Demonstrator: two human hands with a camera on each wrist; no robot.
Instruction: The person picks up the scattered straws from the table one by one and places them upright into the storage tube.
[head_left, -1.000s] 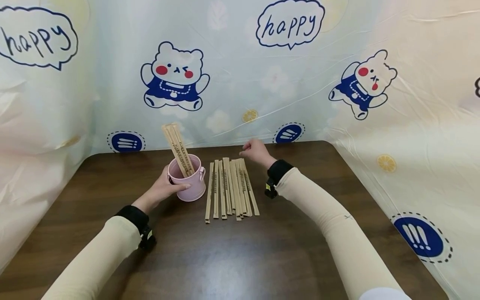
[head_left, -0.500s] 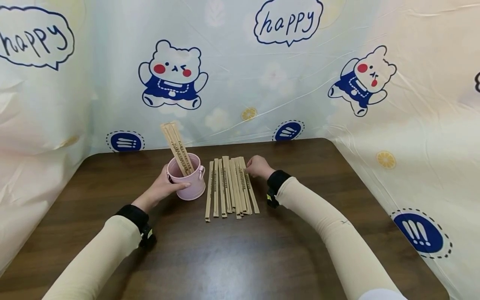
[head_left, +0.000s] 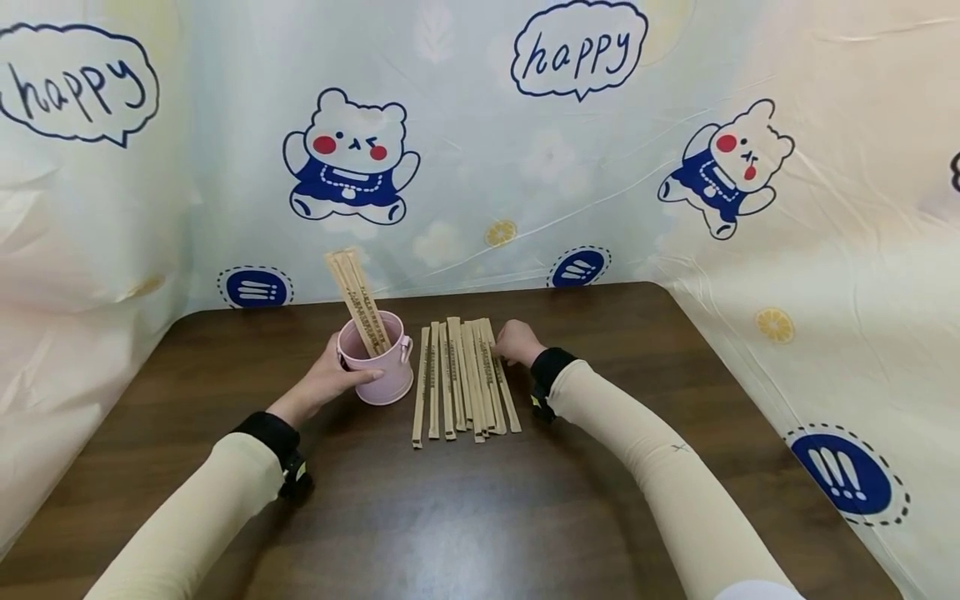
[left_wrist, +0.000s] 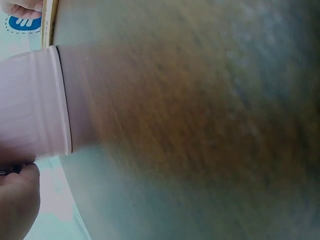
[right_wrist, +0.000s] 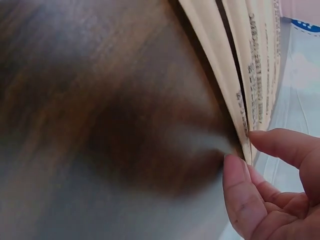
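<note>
My left hand (head_left: 326,382) holds a small pink bucket (head_left: 388,382) by its side, the thumb across the front. Several paper-wrapped chopsticks (head_left: 358,304) stand in it, leaning left. To its right, a row of more paper-wrapped chopsticks (head_left: 467,375) lies on the table, some overlapping. My right hand (head_left: 517,342) is at the far end of the rightmost one. In the right wrist view, its thumb and index finger pinch the end of that packet (right_wrist: 215,55). The left wrist view shows the bucket's wall (left_wrist: 35,105) and part of my left hand (left_wrist: 20,202).
Everything stands on a dark brown wooden table (head_left: 450,517). Behind and to the sides hangs a pale curtain (head_left: 465,150) with printed bears, close to the table's far edge.
My right hand has come down and nearer from beyond the row's far end, onto the rightmost packet of chopsticks. The left hand and bucket stay in place.
</note>
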